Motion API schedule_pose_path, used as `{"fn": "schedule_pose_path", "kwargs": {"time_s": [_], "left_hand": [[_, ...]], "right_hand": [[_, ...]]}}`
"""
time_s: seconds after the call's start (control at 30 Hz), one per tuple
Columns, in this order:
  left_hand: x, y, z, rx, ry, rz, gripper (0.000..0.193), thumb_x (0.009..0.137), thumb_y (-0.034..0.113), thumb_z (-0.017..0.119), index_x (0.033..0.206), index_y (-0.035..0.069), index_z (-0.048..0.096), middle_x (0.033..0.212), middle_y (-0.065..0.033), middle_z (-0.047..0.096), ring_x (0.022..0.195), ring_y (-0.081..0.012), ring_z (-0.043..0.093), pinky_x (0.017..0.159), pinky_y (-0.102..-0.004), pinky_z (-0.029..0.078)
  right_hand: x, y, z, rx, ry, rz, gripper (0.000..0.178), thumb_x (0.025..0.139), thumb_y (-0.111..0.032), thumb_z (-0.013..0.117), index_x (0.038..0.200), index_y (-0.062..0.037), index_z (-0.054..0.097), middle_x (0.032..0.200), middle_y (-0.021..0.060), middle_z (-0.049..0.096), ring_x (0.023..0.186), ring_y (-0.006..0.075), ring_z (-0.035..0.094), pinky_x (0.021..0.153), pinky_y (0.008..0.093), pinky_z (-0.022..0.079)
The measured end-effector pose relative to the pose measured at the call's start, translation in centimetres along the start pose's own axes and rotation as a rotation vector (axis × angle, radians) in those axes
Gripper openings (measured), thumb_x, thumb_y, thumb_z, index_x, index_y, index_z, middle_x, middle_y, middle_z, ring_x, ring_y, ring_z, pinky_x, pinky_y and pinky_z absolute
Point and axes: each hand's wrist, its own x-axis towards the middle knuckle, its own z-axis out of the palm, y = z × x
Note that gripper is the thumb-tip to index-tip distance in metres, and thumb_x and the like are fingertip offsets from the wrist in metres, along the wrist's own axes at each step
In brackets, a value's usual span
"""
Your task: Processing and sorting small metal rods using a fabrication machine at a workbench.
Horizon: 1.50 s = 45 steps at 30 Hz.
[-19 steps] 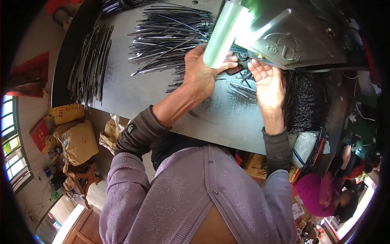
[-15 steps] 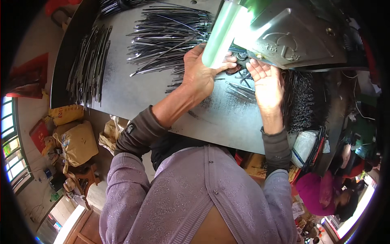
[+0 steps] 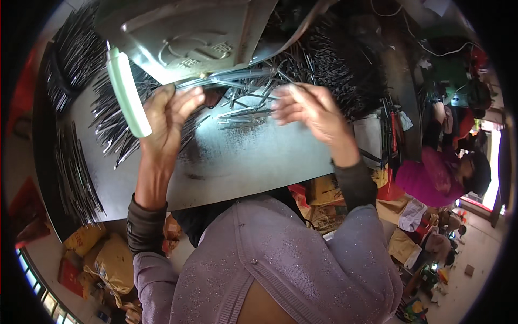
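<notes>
Under the lamp-lit machine head [image 3: 189, 40], my left hand [image 3: 168, 116] has its thumb and fingers closed at the ends of thin metal strips [image 3: 243, 75]. These strips are smeared by motion and run rightward below the machine's edge. My right hand [image 3: 313, 110] is lifted over the metal table [image 3: 243, 162], fingers stretched and slightly bent, with nothing visible in them. It is somewhat blurred. Just left of its fingertips lie several loose short strips [image 3: 243, 119]. The machine's working point is partly hidden behind its housing.
A pale green tube lamp [image 3: 128, 94] hangs beside my left hand. Bundles of dark strips [image 3: 78, 173] lie at the table's left, with a dense heap [image 3: 345, 59] at the back right. A white box [image 3: 368, 137] stands right. A person in magenta [image 3: 431, 178] sits beyond.
My view has swung to the right, so the machine appears further left. My right hand has drawn away from the machine toward the right. The hands are now wider apart.
</notes>
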Motion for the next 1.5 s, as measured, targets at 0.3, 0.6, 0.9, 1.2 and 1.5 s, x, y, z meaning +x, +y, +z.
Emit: {"fn": "schedule_pose_path", "kwargs": {"time_s": [0.3,0.6,0.9,1.2,1.5], "left_hand": [[-4.1,-3.0,0.9,0.027,-0.299,-0.226,0.015,0.086,0.013,0.049,0.092,-0.001,0.050,0.081,-0.0160,0.057,0.072,-0.0301,0.063,0.064,-0.0394,0.055],[-5.4,-0.4,-1.9,0.198,-0.171,-0.239,0.015,0.084,0.018,0.056,0.084,0.003,0.057,0.077,-0.0084,0.060,0.067,-0.0165,0.058,0.067,-0.0326,0.049],[-3.3,-2.8,-0.4,0.026,-0.117,-0.168,0.006,0.084,0.007,0.055,0.086,0.001,0.054,0.073,-0.0074,0.058,0.057,-0.0129,0.054,0.050,-0.0249,0.044],[-2.6,-2.7,-0.6,0.331,-0.033,0.017,0.007,0.080,0.006,0.059,0.083,0.000,0.058,0.070,-0.0063,0.059,0.056,-0.0094,0.054,0.048,-0.0195,0.043],[-2.0,-2.8,0.6,0.489,-0.061,0.179,0.022,0.079,0.003,0.059,0.100,-0.003,0.055,0.076,-0.0062,0.063,0.062,-0.0087,0.057,0.049,-0.0203,0.045]], "right_hand": [[-0.5,-4.1,-8.4,-1.593,0.572,-0.470,0.009,0.072,-0.011,0.062,0.080,-0.0075,0.065,0.079,0.0068,0.062,0.070,0.0278,0.060,0.065,0.0328,0.048],[0.5,-3.7,-10.1,-1.391,0.521,-0.607,0.008,0.074,-0.007,0.062,0.081,-0.0038,0.065,0.082,0.0070,0.063,0.077,0.0236,0.060,0.069,0.0305,0.046],[3.6,-0.7,1.8,-1.186,0.180,-0.997,0.023,0.068,0.003,0.063,0.088,-0.0087,0.065,0.078,0.0055,0.062,0.069,0.0170,0.060,0.062,0.0275,0.050],[4.2,1.5,9.4,-0.525,0.078,-0.331,0.010,0.078,-0.010,0.063,0.080,0.0002,0.063,0.062,0.0039,0.060,0.049,0.0097,0.054,0.047,0.0204,0.044],[4.7,1.9,9.3,-0.186,0.138,-0.169,0.014,0.083,-0.011,0.059,0.085,0.0014,0.063,0.066,0.0008,0.058,0.055,0.0031,0.051,0.049,0.0149,0.040]]}}
